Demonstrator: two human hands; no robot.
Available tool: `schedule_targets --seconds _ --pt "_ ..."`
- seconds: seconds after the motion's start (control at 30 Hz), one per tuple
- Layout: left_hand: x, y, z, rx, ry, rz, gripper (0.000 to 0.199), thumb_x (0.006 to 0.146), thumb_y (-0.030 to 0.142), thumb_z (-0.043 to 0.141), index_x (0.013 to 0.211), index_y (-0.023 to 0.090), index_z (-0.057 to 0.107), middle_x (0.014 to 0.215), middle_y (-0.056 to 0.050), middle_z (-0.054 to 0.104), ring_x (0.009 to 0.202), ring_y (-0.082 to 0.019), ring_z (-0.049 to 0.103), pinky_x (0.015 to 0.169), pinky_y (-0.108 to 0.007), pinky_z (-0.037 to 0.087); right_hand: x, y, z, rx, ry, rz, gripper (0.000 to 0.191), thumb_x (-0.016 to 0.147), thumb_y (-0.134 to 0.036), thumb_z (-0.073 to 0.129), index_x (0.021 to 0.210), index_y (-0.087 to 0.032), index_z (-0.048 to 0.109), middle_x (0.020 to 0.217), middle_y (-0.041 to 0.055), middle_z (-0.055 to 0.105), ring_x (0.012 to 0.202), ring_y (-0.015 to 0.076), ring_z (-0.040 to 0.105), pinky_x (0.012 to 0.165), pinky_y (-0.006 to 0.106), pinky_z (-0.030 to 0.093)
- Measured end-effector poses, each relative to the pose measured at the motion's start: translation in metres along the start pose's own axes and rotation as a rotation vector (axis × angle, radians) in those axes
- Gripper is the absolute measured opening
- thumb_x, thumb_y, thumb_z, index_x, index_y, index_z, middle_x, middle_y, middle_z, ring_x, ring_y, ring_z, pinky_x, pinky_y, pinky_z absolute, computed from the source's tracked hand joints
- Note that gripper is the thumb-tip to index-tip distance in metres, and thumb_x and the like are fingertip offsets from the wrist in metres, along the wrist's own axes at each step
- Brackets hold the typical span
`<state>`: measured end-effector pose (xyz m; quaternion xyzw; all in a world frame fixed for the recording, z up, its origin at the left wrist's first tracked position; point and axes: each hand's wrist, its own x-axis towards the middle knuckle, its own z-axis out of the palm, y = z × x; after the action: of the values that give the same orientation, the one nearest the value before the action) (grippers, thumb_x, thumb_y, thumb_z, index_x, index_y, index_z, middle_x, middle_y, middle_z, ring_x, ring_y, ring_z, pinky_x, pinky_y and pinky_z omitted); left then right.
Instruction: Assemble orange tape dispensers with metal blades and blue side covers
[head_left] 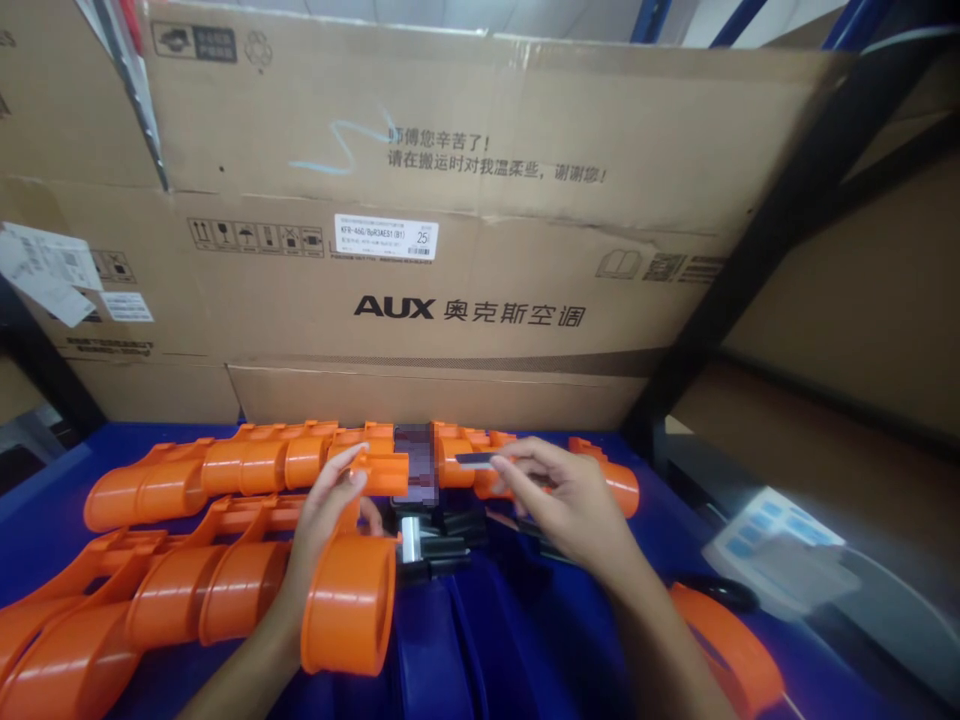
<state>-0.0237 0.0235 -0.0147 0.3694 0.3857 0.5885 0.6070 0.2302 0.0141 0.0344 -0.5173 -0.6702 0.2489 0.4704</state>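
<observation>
My left hand (pixel 334 500) is closed around an orange plastic part (pixel 352 603), whose narrow end points right and whose wide round cup hangs below the hand. In my right hand (pixel 559 492), a thin dark strip (pixel 475 461) is pinched between thumb and fingers, its free tip pointing left toward the orange part's narrow end. A small gap separates the two. Several black pieces (pixel 446 548) and a silver one (pixel 411 540) lie below and between my hands.
Rows of orange parts (pixel 247 467) stand on the blue surface (pixel 30 460) at the left and back. A printed cardboard box (pixel 465 390) rises behind. At the right are a clear plastic bag (pixel 795 570), another orange part (pixel 731 650) and a dark rack post (pixel 720 300).
</observation>
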Motion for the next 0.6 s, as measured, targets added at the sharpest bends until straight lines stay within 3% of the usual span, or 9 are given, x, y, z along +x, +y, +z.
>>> schedule_targets --seconds 0.1,0.2,0.37,0.6 --pt "0.001 -0.002 0.001 0.086 -0.058 -0.008 0.074 0.081 0.053 0.073 0.141 0.018 0.048 0.050 0.003 0.064 0.044 -0.017 0.060 0.051 -0.025 0.048 -0.002 -0.002 0.012 0.217 0.028 0.010 0.023 0.090 -0.043 0.070 0.096 -0.021 0.067 0.071 0.0024 0.075 0.056 0.0166 0.068 0.049 0.025 0.053" --pt "-0.001 -0.004 0.003 0.115 -0.120 -0.021 0.070 0.084 0.055 0.070 0.141 0.020 0.048 0.055 -0.001 0.069 0.050 -0.020 0.067 0.052 -0.026 0.048 -0.003 -0.004 0.020 0.322 0.023 0.003 0.024 0.086 -0.043 0.075 0.093 -0.021 0.069 0.077 0.0042 0.077 0.057 0.0167 0.069 0.053 0.028 0.057" --pt "-0.006 -0.005 0.009 0.104 -0.157 -0.018 0.060 0.086 0.048 0.072 0.135 0.021 0.051 0.059 0.001 0.068 0.048 -0.017 0.066 0.051 -0.023 0.045 0.000 0.000 0.027 0.429 0.088 0.078 0.028 0.081 -0.040 0.082 0.096 -0.022 0.068 0.084 0.0039 0.078 0.057 0.0165 0.069 0.048 0.026 0.055" --pt "-0.010 -0.004 0.014 0.110 -0.159 0.013 0.061 0.086 0.047 0.072 0.137 0.022 0.048 0.078 -0.001 0.072 0.054 -0.017 0.070 0.056 -0.025 0.049 0.002 0.004 0.031 0.461 0.104 0.120 0.045 0.078 -0.051 0.082 0.109 -0.021 0.070 0.078 0.0035 0.077 0.064 0.0194 0.071 0.056 0.031 0.060"
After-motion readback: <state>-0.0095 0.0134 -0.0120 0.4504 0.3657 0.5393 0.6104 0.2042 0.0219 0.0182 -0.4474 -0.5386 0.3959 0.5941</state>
